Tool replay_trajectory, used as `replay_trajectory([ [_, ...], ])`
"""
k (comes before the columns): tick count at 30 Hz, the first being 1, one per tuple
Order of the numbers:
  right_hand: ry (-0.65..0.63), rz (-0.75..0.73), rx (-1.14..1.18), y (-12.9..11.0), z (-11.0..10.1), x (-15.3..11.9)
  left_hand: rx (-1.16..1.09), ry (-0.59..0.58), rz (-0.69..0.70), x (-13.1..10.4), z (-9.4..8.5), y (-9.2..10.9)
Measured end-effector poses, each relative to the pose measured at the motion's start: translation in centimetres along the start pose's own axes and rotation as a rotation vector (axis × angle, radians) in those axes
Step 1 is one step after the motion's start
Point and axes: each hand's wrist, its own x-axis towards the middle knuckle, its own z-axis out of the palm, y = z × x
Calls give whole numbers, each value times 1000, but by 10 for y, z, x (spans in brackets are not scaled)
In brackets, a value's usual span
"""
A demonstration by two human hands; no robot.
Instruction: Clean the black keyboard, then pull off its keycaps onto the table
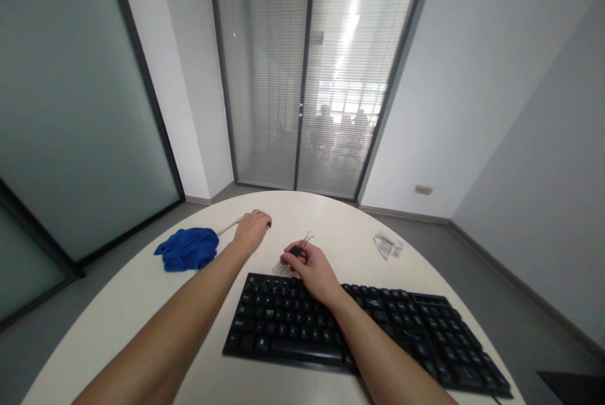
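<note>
You have a small black piece pinched in the fingers of your right hand, just past the back edge of the keyboard. Thin wire prongs poke out from that hand and point away from you. Your right arm comes in from the low right and goes over the black keyboard. Your right thumb is near the piece and your other fingers are curled.

Your left arm reaches farther up the table. Your left hand has its back up and its fingers bent, closed around something dark that is too small to name. A pale stick runs from that hand to the blue cloth, bunched up on the left. Something thin and clear lies by your right hand. Crumpled clear plastic sits on the right side of the round white table.
</note>
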Motion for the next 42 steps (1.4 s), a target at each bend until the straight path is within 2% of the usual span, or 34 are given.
replay_trajectory([
  [6, 3, -5, -14, -1, 1, 0, -77, 18, -51, -9, -7, 4],
  [11, 55, -13, -7, 2, 0, 1, -199, 57, -177, -23, -11, 24],
  [16, 110, -83, -148, 3, -3, -2, -374, -64, -276, -48, -7, 54],
  [21, 120, -110, -222, 1, -5, -6, -477, -153, -194, -84, -19, 70],
  [23, 101, -115, -249, 0, -4, -7, -467, -181, -101, -95, -26, 73],
  [27, 30, -133, -293, -8, -4, -9, -437, -191, -73, -101, -33, 74],
  [34, -244, -105, -372, -29, -12, -11, -402, -203, -71, -102, -35, 67],
  [42, -243, -184, -436, -22, -12, -14, -367, -153, -68, -107, -40, 66],
])
